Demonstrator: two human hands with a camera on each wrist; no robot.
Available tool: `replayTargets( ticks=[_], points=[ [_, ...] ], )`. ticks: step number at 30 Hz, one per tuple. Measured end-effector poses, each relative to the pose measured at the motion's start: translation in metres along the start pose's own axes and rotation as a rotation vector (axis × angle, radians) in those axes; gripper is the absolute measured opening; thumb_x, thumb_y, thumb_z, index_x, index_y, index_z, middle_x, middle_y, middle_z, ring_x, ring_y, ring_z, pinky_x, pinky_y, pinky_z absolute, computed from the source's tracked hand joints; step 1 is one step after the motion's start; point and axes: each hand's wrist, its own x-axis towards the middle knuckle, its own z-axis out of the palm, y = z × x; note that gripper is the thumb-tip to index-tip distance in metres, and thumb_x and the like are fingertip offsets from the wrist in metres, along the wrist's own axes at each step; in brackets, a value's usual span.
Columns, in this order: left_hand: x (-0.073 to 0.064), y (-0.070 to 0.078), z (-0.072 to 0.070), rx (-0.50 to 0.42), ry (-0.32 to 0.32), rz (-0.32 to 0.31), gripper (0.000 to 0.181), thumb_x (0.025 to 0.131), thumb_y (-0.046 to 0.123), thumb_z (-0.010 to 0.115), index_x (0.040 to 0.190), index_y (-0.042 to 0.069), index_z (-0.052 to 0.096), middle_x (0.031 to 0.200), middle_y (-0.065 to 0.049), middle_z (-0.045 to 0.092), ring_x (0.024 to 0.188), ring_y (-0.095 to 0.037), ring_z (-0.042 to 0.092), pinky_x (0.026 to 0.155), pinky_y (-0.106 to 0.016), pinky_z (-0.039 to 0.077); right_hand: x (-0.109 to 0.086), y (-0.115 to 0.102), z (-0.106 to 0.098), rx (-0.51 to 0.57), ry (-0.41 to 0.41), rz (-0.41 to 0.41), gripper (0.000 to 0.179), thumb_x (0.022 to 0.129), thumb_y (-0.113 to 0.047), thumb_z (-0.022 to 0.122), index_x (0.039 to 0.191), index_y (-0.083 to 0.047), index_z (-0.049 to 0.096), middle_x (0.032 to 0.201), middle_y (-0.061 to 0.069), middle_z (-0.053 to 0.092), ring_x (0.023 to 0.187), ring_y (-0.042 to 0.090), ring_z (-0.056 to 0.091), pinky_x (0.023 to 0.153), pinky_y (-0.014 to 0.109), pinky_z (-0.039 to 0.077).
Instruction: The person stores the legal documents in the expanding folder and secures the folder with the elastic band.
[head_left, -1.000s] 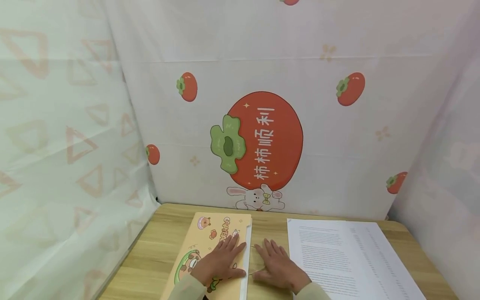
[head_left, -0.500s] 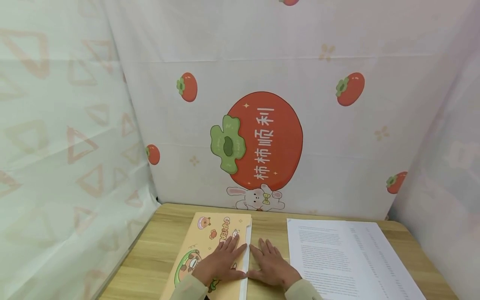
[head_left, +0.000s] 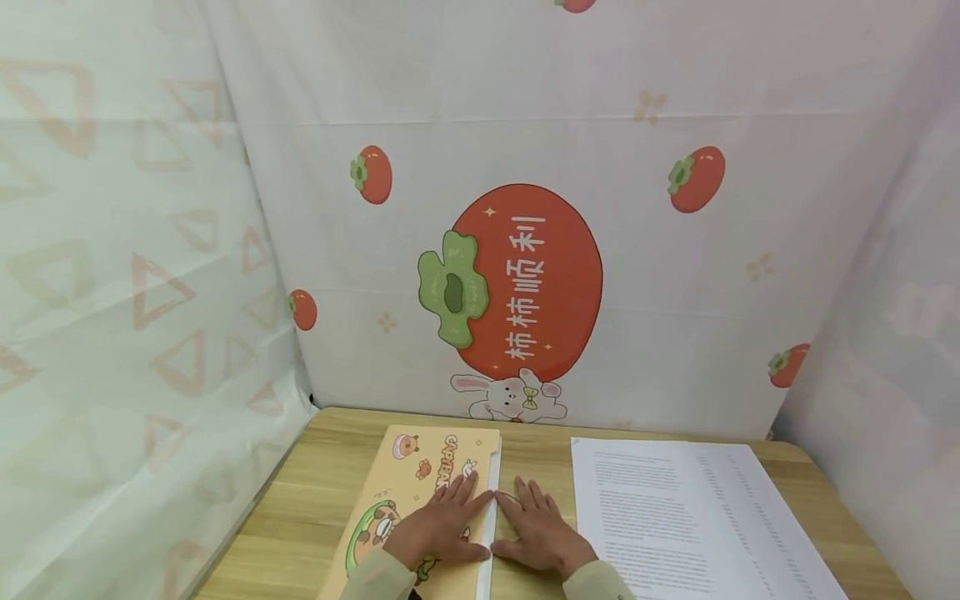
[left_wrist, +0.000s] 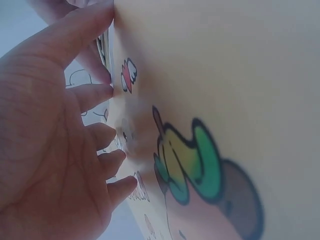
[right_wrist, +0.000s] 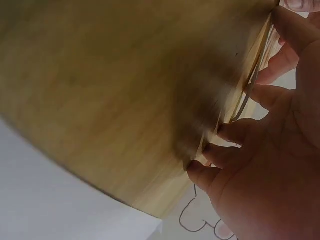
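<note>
The folder [head_left: 408, 492] lies flat on the bench [head_left: 536, 457], its cartoon cover facing up and its white edge [head_left: 495, 468] on the right side. The left hand [head_left: 442, 525] rests spread on the folder's cover, fingers straight, their tips towards that edge; its grip closes on nothing, and the broad contact probably serves to keep the cover down and the folder from sliding. The right hand [head_left: 543, 529] is just beside the folder's right edge, also with straight fingers, a grip that presses rather than pinches, as if to back the edge against the left hand. Its view shows a thin strip [right_wrist: 254, 76] running by the thumb and index finger, perhaps a fastener prong, which might explain such careful fingertip placement. The printed sheets [head_left: 660, 517] lie to the folder's right, bench between, presumably kept apart to leave the right hand room
</note>
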Motion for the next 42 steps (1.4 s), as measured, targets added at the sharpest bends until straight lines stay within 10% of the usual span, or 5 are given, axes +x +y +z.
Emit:
replayTargets(
  ticks=[24,42],
  points=[
    [0.000,0.008,0.001,-0.029,0.005,-0.015,0.082,0.088,0.040,0.068,0.161,0.020,0.037,0.168,-0.018,0.019,0.153,-0.039,0.019,0.119,-0.056,0.023,0.004,0.000,0.005,0.004,-0.009,0.047,0.081,0.092,-0.049,0.071,0.156,-0.008,0.044,0.162,0.032,0.022,0.148,0.054,0.017,0.114,0.070,0.017],
    [-0.005,0.015,0.003,-0.008,-0.019,-0.070,0.092,0.089,0.059,0.067,0.164,0.021,0.031,0.169,-0.019,0.015,0.154,-0.038,0.016,0.120,-0.055,0.019,0.003,-0.002,0.004,-0.005,-0.024,0.046,0.081,0.093,-0.048,0.070,0.158,-0.008,0.041,0.163,0.032,0.020,0.148,0.055,0.015,0.115,0.070,0.015]
  ],
)
